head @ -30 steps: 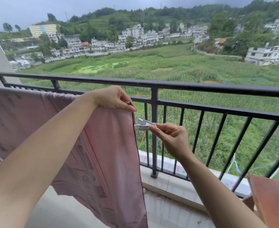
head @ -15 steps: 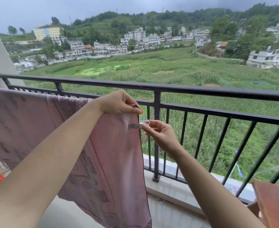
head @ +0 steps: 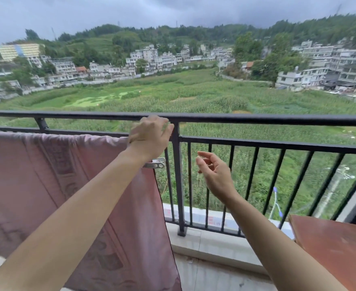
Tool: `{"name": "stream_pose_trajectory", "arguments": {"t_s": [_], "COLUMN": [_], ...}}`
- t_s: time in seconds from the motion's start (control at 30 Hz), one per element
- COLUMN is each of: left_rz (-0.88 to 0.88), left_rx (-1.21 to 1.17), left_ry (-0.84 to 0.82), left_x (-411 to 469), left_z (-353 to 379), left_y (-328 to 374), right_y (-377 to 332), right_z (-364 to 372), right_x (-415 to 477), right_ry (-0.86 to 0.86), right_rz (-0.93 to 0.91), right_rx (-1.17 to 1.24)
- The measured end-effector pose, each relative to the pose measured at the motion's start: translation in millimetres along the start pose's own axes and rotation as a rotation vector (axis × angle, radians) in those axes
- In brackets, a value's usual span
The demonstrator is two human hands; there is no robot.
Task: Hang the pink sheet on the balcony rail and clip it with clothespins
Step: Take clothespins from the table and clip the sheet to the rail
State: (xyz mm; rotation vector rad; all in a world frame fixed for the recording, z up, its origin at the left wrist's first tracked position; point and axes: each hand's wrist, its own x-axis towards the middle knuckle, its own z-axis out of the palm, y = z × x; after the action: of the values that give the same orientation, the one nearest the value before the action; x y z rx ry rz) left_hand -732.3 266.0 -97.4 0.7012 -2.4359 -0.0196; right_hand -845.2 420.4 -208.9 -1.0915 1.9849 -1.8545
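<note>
On balcony rail point(head: 257, 119), patterned pink sheet point(head: 36, 175)

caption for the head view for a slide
Clothespin on the pink sheet over the balcony rail; right hand empty

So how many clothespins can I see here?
1. A silvery clothespin sits on the right edge of the pink sheet, just below the left hand. Others may be hidden behind that arm or off-frame.

Your patterned pink sheet point(head: 46, 185) hangs draped over the lower bar of the black rail point(head: 257, 118). Your pale clothespin point(head: 155, 163) sits level on its right edge, just under that bar.
</note>
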Motion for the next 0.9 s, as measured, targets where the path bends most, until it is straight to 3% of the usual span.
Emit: {"name": "stream_pose_trajectory", "arguments": {"t_s": [0.17, 0.33, 0.57, 0.7, 0.9], "left_rz": [0.268, 0.421, 0.57, 0.717, 0.902], "left_rx": [-0.179, -0.261, -0.251, -0.271, -0.282], "left_ry": [0.17, -0.068, -0.533, -0.674, -0.887], "left_x": [-6.2, -46.4, -161.8, -231.2, -325.7], "left_z": [59.6, 159.6, 269.6, 301.0, 338.4], "left_y": [86.7, 174.9, 310.1, 374.7, 428.6], "right_y": [28.4, 80.4, 136.1, 156.3, 202.4], "right_z": [-91.1, -204.2, -326.2, -362.5, -378.4], "right_x": [-30.6, -112.9, -282.3, -371.0, -457.0], "right_ry": [0.269, 0.436, 0.585, 0.67, 0.593], "right_rz": [-0.065, 0.12, 0.702, 0.96, 1.234], "right_rx": [-0.562, -1.006, -1.124, -1.11, -0.983]}}
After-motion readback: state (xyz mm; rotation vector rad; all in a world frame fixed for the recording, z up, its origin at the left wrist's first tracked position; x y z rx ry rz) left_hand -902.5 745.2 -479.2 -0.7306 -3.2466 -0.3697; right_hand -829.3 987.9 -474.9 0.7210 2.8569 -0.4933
